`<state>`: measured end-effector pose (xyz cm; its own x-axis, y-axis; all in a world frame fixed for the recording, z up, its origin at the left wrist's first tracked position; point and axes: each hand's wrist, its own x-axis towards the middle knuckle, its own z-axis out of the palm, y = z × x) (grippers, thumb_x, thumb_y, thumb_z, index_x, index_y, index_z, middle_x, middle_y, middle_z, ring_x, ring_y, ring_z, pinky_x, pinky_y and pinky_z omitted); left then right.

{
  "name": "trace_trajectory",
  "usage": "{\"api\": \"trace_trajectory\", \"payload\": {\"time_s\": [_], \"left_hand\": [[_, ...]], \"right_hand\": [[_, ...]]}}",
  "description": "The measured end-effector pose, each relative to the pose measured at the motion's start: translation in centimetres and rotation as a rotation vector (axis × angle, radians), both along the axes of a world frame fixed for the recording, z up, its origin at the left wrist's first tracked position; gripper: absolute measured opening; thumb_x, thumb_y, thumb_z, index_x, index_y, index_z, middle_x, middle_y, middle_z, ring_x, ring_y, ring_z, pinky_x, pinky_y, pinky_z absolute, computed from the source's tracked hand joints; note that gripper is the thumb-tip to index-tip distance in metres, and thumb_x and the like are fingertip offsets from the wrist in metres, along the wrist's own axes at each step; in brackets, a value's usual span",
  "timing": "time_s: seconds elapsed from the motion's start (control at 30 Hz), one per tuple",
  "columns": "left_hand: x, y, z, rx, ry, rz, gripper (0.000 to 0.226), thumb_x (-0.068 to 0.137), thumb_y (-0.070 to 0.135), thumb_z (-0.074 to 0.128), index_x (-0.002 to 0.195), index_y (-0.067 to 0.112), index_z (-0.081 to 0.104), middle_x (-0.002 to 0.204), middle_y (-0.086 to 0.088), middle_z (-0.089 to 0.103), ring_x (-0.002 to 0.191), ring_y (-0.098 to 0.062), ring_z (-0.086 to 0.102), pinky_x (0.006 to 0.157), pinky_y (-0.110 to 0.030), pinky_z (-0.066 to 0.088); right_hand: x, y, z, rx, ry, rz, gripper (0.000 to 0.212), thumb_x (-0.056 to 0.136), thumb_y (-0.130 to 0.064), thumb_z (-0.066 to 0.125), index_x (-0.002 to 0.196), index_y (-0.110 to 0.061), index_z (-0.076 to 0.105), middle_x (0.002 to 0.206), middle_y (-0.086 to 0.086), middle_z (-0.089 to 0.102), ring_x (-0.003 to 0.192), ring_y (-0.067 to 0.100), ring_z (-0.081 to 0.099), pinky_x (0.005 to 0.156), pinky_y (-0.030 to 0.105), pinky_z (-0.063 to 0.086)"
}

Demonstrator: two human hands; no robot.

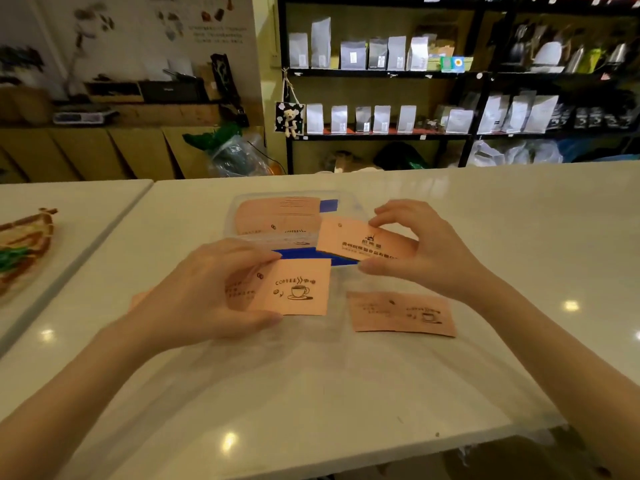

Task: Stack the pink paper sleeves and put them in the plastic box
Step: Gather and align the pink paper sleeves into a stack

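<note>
My left hand [204, 289] grips a pink paper sleeve [294, 287] printed with a coffee cup, held just above the table in front of the plastic box [349, 202]. My right hand [426, 249] pinches a second pink sleeve [360, 242] by its right end, over the box's near right corner. A third pink sleeve [401, 311] lies flat on the white table [346, 393] under my right wrist. Inside the clear box, which has blue parts, lies a stack of pink sleeves [277, 216].
A woven bag [24, 244] lies on the neighbouring table at the left. Beyond the table stand black shelves [381, 72] with white pouches, and a wooden counter at the back left. The table's near edge runs along the bottom right.
</note>
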<state>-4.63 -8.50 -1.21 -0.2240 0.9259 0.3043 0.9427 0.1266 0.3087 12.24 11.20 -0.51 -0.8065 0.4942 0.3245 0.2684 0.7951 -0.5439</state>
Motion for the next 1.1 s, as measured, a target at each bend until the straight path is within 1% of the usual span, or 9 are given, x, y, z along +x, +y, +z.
{"api": "trace_trajectory", "payload": {"time_s": [0.07,0.17,0.33,0.47,0.6,0.73,0.83,0.97,1.1], "left_hand": [[-1.3,-1.3,-0.1,-0.039,0.065,0.071,0.078,0.052,0.068,0.057,0.122,0.035,0.048,0.121,0.013,0.052,0.102,0.002,0.038,0.079,-0.005,0.03],[-3.2,-2.9,-0.4,-0.105,0.074,0.161,0.079,0.051,0.069,0.056,0.121,0.031,0.051,0.121,0.013,0.05,0.101,0.002,0.034,0.075,-0.001,0.028],[-5.6,-4.5,-1.5,-0.144,-0.038,0.26,0.073,0.056,0.055,0.071,0.122,0.03,0.051,0.122,0.016,0.041,0.11,0.001,0.033,0.089,-0.013,0.028],[-5.7,-4.7,-2.0,-0.002,-0.3,0.181,0.057,0.056,0.027,0.083,0.098,0.05,0.051,0.093,0.043,0.054,0.092,0.021,0.047,0.074,0.003,0.036],[-6.3,-5.3,-2.8,-0.008,-0.335,0.23,0.048,0.048,0.053,0.074,0.092,0.056,0.055,0.098,0.034,0.052,0.098,0.013,0.044,0.079,-0.006,0.037],[-7.1,-6.1,-3.4,-0.093,-0.29,0.367,0.082,0.04,0.07,0.065,0.115,0.037,0.051,0.124,0.008,0.051,0.114,-0.01,0.042,0.097,-0.03,0.037],[-7.0,-6.5,-3.3,-0.146,-0.284,0.453,0.103,0.042,0.067,0.066,0.131,0.024,0.037,0.142,0.002,0.038,0.129,-0.015,0.031,0.106,-0.033,0.028],[-6.6,-6.3,-3.1,-0.173,-0.274,0.464,0.096,0.056,0.051,0.075,0.136,0.028,0.028,0.148,0.004,0.028,0.135,-0.016,0.02,0.11,-0.035,0.02],[-5.8,-5.3,-2.2,-0.145,-0.186,0.372,0.093,0.047,0.073,0.055,0.129,0.032,0.041,0.145,0.008,0.031,0.133,-0.009,0.021,0.107,-0.029,0.022]], "right_hand": [[-1.7,-0.7,0.3,-0.01,0.062,0.004,0.055,0.063,-0.042,0.074,0.113,-0.028,0.054,0.128,-0.008,0.046,0.118,0.008,0.034,0.102,0.031,0.031],[-4.4,-2.4,0.2,-0.015,0.119,0.097,0.055,0.062,-0.045,0.073,0.111,-0.029,0.054,0.117,-0.017,0.04,0.111,0.0,0.029,0.1,0.028,0.03],[-9.0,-6.3,-0.6,0.069,0.1,0.323,0.057,0.063,-0.053,0.07,0.112,-0.026,0.054,0.13,-0.008,0.044,0.125,0.009,0.029,0.105,0.029,0.022],[-11.9,-8.8,-1.7,0.068,0.002,0.388,0.06,0.065,-0.055,0.067,0.116,-0.025,0.052,0.139,-0.005,0.038,0.133,0.011,0.021,0.112,0.035,0.017],[-13.1,-9.7,-2.9,0.094,-0.032,0.388,0.063,0.066,-0.057,0.064,0.118,-0.024,0.051,0.143,-0.003,0.033,0.136,0.012,0.012,0.113,0.036,0.009],[-13.1,-9.8,-3.8,0.172,-0.111,0.405,0.066,0.067,-0.063,0.058,0.121,-0.026,0.049,0.148,-0.004,0.025,0.138,0.01,0.001,0.112,0.035,-0.005],[-13.2,-9.7,-4.1,0.25,-0.18,0.436,0.068,0.069,-0.067,0.051,0.124,-0.026,0.046,0.151,-0.003,0.021,0.14,0.012,-0.005,0.108,0.034,-0.015],[-12.8,-9.5,-4.3,0.328,-0.228,0.459,0.068,0.075,-0.067,0.043,0.129,-0.025,0.042,0.153,-0.001,0.016,0.14,0.011,-0.011,0.106,0.037,-0.02],[-11.5,-8.3,-3.2,0.337,-0.236,0.458,0.068,0.078,-0.062,0.042,0.134,-0.025,0.035,0.154,-0.003,0.012,0.141,0.011,-0.006,0.112,0.038,-0.013]]}}
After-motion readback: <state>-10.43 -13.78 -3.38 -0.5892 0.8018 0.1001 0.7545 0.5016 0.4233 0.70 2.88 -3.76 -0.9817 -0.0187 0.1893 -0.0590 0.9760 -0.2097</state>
